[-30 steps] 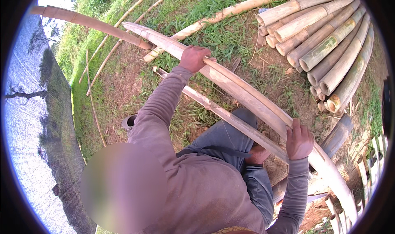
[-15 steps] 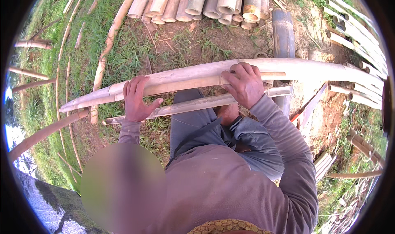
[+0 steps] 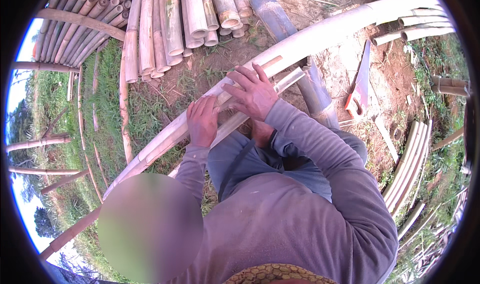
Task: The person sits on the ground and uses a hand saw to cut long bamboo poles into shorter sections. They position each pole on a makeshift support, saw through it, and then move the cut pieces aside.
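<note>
A long pale bamboo pole (image 3: 325,35) slants across in front of me, from lower left to upper right. Along its near side lies a narrower bamboo strip (image 3: 273,63), partly covered by my hands. My left hand (image 3: 202,121) has its fingers bent over the strip, close together. Just to the right, my right hand (image 3: 252,94) rests on strip and pole with its fingers spread. Nearer my legs, a split bamboo piece (image 3: 291,80) runs roughly parallel, partly behind my hands. Under the pole's right part lies a thick dark bamboo log (image 3: 320,96).
A handsaw (image 3: 361,86) with a red-orange handle lies on the ground at right. Stacked bamboo poles (image 3: 172,21) stand at the far side, with more in a rack (image 3: 82,26) at far left. Long bamboo pieces (image 3: 410,159) lie at right.
The view has turned, so the pole now slants up to the right. My hands have come closer together along the strip. My right fingers have spread, and the handsaw shows more fully.
</note>
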The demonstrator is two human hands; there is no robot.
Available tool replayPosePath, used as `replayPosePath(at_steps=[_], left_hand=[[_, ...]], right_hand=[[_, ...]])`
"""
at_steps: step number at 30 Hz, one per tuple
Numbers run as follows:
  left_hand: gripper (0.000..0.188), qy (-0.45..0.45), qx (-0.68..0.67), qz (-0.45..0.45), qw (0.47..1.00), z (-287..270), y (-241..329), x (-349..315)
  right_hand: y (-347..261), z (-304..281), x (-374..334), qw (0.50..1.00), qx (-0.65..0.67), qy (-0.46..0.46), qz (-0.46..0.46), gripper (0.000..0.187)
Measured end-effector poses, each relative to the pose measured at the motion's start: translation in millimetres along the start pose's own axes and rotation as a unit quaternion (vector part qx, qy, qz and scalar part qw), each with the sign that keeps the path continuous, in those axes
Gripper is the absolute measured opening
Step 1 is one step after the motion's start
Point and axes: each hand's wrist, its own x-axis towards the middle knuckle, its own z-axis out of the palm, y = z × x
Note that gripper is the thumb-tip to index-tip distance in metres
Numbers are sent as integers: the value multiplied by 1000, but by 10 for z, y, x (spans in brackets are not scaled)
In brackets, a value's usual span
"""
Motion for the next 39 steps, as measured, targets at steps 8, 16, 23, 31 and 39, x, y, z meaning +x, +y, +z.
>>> replayPosePath(at_steps=[8,16,23,31,39], left_hand=[[41,27,-46,-40,998,91,16,71],[38,22,-15,0,1000,-144,144,169],[39,29,10,11,999,-81,121,186],[38,33,-13,50,998,-65,164,287],[38,25,24,39,999,-127,112,171]], right_hand=[[1992,-1405,-2263,848,-86,-149,502,41],[2181,-1010,-3619,807,-150,-303,484,82],[2316,-996,-3623,768,-193,-302,530,70],[2237,-1466,-3673,782,136,138,592,49],[218,-2494,-2467,926,77,119,350,49]])
